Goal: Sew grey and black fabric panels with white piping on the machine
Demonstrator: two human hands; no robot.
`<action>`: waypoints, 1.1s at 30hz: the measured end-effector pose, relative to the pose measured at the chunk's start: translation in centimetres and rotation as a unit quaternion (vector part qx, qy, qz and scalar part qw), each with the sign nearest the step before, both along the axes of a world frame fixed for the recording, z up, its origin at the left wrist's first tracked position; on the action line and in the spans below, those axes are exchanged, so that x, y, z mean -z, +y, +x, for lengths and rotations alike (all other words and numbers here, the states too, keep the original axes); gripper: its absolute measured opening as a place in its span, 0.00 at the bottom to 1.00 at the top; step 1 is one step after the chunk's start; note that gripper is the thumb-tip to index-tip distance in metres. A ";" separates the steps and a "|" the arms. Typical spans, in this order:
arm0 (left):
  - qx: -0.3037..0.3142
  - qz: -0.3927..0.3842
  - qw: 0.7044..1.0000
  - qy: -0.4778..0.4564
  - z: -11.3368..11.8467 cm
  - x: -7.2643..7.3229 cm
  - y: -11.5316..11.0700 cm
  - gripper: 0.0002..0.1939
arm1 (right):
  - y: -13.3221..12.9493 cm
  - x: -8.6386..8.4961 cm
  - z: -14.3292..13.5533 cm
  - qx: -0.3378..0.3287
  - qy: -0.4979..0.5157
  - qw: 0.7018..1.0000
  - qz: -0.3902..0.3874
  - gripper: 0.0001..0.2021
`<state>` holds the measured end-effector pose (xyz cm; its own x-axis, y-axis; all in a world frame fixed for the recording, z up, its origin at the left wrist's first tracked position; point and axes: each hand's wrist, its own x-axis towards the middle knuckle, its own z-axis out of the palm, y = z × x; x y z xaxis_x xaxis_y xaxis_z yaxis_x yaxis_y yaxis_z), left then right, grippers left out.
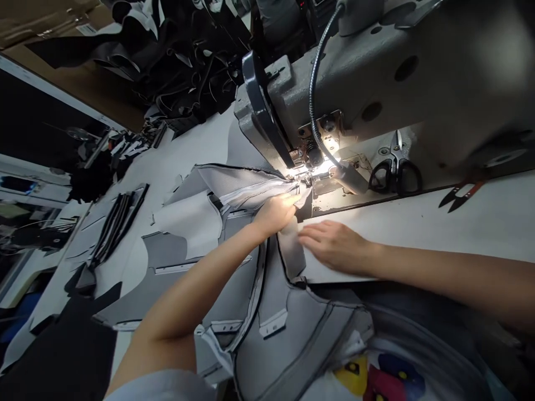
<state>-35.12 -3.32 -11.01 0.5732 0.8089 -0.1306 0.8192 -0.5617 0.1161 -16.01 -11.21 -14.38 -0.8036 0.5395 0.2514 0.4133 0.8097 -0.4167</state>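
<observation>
A large sewn piece of grey fabric (288,356) with dark-edged seams and white strips hangs over the table's front edge and runs up to the sewing machine (334,83). Close to the lit presser foot, my left hand (276,214) is closed on the fabric, its fingertips just in front of the needle area. My right hand (334,245) lies on the white tabletop, fingers stretched out together. Its fingertips meet the edge of a narrow fabric flap (291,250); the thumb is hidden.
Black-handled scissors (395,167) rest on the machine bed, with red-handled thread snips (463,192) farther right. Stacked dark panels (119,223) lie at left. Black scraps (188,72) are heaped behind, beside a cardboard box (45,22). A flexible lamp neck (314,83) curves over the machine.
</observation>
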 end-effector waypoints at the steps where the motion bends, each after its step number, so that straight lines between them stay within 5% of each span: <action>1: 0.007 -0.003 1.000 -0.012 -0.2 0.2 0.3 0.19 | 0.6 0.7 0.3 0.034 -0.003 0.998 0.058 0.18; 4: 0.027 -0.015 0.999 -0.022 0.0 0.3 0.6 0.16 | 1.7 1.9 0.4 0.082 -0.022 0.984 0.155 0.21; 8: 0.026 -0.015 0.999 0.013 1.2 0.3 0.5 0.15 | 2.2 2.2 0.1 0.080 -0.058 0.978 0.183 0.21; 17: 0.029 0.047 0.998 0.022 2.9 1.3 1.8 0.12 | 4.5 1.3 1.7 0.150 -0.054 0.970 0.182 0.17; 23: 0.005 0.026 0.999 -0.027 2.5 0.4 1.9 0.10 | 5.0 2.1 1.8 0.160 -0.068 0.964 0.199 0.19; 33: 0.025 0.129 0.990 -0.042 1.7 2.0 1.6 0.11 | 5.1 2.2 1.4 0.191 -0.075 0.969 0.139 0.17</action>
<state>-33.44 -1.69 -13.01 0.6127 0.7800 0.1272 0.7837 -0.6205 0.0300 -14.62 -6.14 -16.54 -0.5970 0.7329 0.3261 0.7440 0.6579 -0.1167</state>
